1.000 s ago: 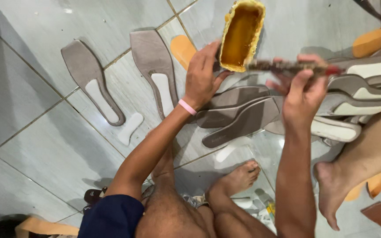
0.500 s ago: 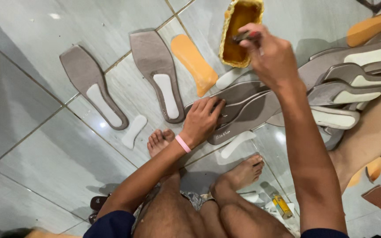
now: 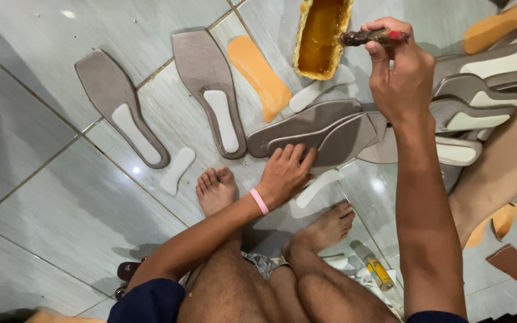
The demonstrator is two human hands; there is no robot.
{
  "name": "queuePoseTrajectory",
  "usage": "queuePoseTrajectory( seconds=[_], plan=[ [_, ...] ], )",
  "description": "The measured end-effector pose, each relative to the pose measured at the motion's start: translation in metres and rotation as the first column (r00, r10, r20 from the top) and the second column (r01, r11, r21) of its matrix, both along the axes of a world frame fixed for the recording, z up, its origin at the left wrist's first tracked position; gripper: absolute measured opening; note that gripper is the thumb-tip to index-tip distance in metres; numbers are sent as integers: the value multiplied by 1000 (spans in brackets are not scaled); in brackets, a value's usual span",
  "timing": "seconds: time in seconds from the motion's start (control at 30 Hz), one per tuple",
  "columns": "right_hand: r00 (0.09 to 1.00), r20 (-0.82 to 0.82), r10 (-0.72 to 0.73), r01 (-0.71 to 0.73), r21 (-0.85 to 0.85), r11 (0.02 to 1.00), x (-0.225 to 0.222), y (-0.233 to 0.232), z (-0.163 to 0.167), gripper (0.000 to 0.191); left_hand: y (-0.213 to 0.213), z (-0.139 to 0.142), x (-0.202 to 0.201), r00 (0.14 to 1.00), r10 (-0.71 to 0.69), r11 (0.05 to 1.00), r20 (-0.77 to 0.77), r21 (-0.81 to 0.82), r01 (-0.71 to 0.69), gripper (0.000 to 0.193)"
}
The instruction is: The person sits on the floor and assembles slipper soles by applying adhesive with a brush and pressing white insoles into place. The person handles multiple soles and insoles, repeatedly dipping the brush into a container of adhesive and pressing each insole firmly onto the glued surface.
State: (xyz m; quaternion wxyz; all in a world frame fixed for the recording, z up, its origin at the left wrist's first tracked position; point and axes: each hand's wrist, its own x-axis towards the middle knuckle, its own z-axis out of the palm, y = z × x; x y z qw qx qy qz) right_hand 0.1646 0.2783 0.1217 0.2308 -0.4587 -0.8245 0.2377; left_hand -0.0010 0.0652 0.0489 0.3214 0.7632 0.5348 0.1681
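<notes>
My right hand (image 3: 399, 75) is closed around a glue brush (image 3: 371, 37) with a red handle, its bristle end at the rim of an oblong tin of amber glue (image 3: 321, 36) at the top of the head view. My left hand (image 3: 287, 170), a pink band on its wrist, rests flat with fingers spread on the lower grey insole (image 3: 324, 140) of two overlapping ones on the tiled floor. My bare feet (image 3: 216, 188) lie just below that hand.
Two grey insoles with white patches (image 3: 121, 116) (image 3: 210, 90) and an orange insole (image 3: 258, 75) lie to the left. A stack of grey insoles (image 3: 480, 96) sits at the right beside another person's leg (image 3: 504, 173). Loose white strips (image 3: 178, 170) and a small yellow tube (image 3: 379, 272) are on the floor.
My left hand left the glue tin and came down onto the grey insoles. My right hand carried the brush up to the tin and has now drawn it slightly right.
</notes>
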Motion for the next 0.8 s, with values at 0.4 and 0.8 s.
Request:
queuePoseTrajectory(
  seconds=[0.4,0.8],
  plan=[
    [683,-633,-364,118,-396,911,39,-19,31,34,-30,-2,26,935,-85,987,-344,97,125,81],
    [499,-696,-516,199,-488,850,85,-89,49,40,-11,-19,14,849,418,746,325,-656,-116,97]
  ],
)
